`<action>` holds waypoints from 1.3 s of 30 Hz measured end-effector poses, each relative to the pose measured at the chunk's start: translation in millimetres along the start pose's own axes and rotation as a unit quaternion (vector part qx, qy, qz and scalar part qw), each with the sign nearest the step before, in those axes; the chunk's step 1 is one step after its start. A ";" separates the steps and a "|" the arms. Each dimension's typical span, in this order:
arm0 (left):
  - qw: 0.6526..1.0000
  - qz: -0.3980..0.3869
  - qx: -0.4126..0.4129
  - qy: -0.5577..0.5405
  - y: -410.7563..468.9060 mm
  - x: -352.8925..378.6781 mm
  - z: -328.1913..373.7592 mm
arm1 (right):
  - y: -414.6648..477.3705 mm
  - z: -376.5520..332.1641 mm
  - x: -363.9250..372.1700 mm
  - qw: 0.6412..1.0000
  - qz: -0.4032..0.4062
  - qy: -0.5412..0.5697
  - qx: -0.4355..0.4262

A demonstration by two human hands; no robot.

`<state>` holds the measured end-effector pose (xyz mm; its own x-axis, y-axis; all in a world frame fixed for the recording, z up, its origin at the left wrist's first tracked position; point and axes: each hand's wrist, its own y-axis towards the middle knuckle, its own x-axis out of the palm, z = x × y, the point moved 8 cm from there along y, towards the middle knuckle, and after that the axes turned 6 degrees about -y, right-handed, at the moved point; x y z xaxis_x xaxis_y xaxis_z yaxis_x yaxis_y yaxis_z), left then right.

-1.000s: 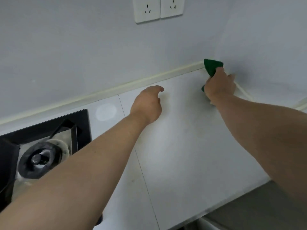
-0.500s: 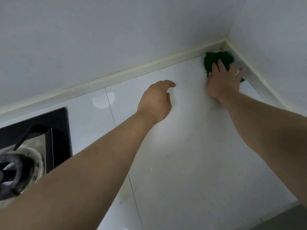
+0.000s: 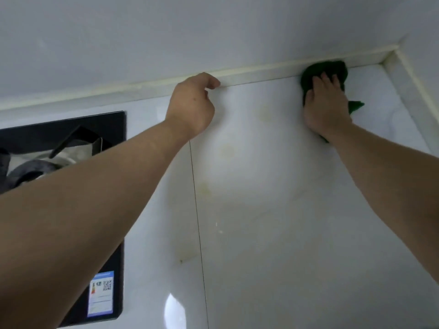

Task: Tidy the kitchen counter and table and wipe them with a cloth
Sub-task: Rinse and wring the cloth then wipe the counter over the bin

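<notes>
Head view, over a white kitchen counter (image 3: pixel 273 222): a person's right hand (image 3: pixel 326 110) lies flat on a dark green cloth (image 3: pixel 332 68), fingers straight and spread, pressing it to the surface rather than clutching it. The cloth sits under and beyond the fingertips, butted against the cream sealing strip (image 3: pixel 261 71) at the foot of the back wall (image 3: pixel 213 27), just short of the corner to the hand's right. A brighter green tip pokes out on the hand's right side. Well to the left, the left hand (image 3: pixel 192 104) is released and holds nothing, its fingers loosely curled, knuckles up, fingertips just in front of the same strip. Whether it touches the counter cannot be told. Between the two hands and nearer the person than both, faint yellowish stains (image 3: pixel 225 150) mark the surface. A thin dark seam (image 3: pixel 197 210) runs from below the left wrist toward the person. Left of the left forearm lies a black glass hob (image 3: pixel 116 129) with a burner (image 3: pixel 31 170) partly hidden by the arm, and a blue-edged label (image 3: pixel 101 293) with a QR code on its near corner.
</notes>
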<state>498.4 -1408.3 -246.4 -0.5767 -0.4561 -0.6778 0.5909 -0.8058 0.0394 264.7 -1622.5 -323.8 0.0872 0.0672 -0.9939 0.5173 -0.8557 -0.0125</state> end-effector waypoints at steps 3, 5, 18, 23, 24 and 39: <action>0.998 0.008 -0.065 -0.019 -5.1 -15.4 -11.8 | -17.7 -67.2 3.0 0.998 0.000 0.003 -0.055; 0.995 0.011 -0.093 -0.029 -10.1 -25.3 -15.6 | -31.7 -113.4 3.9 0.993 0.006 0.003 -0.115; 0.984 0.044 -0.145 0.089 -36.9 -99.6 -68.2 | -64.3 -250.9 25.8 0.967 -0.053 0.044 -0.246; 0.980 0.022 -0.126 0.153 -43.8 -100.0 -80.0 | -72.8 -325.7 31.4 0.919 -0.091 0.059 -0.379; 0.978 0.006 -0.108 0.178 -44.4 -98.5 -80.6 | -69.8 -335.3 32.1 0.912 -0.095 0.056 -0.396; 0.929 -0.098 -0.146 0.326 -67.8 -83.7 -110.2 | -91.5 -375.0 32.8 0.836 -0.109 0.086 -0.531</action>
<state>568.8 -1273.8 -273.2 -0.2808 0.0909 -0.9555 0.6943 -0.6681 -0.2676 539.5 -1349.5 -314.2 -0.0338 0.3131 -0.9491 0.9931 0.1174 0.0033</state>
